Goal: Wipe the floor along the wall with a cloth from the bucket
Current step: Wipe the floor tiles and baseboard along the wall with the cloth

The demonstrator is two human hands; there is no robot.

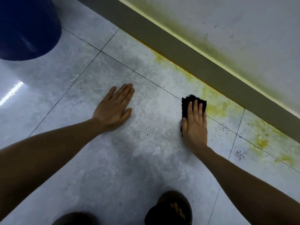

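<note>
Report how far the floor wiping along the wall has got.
Done: the black cloth is out of the blue bucket and on the floor. In hand: the right hand presses it flat at the edge of the yellow stain, while the left hand rests flat on the tile. Left: yellow residue runs along the baseboard on both sides of the cloth.

Sandalled feet and stains by the skirting

A dark sandal (pixel 168 210) with bare toes showing sits at the near edge, right of centre, and a second dark shape, blurred, lies just to its left at the bottom edge. Yellow staining (pixel 217 106) runs beside the grey-brown skirting board (pixel 186 52) on the right, and black specks (pixel 239 154) dot a tile near it.
</note>
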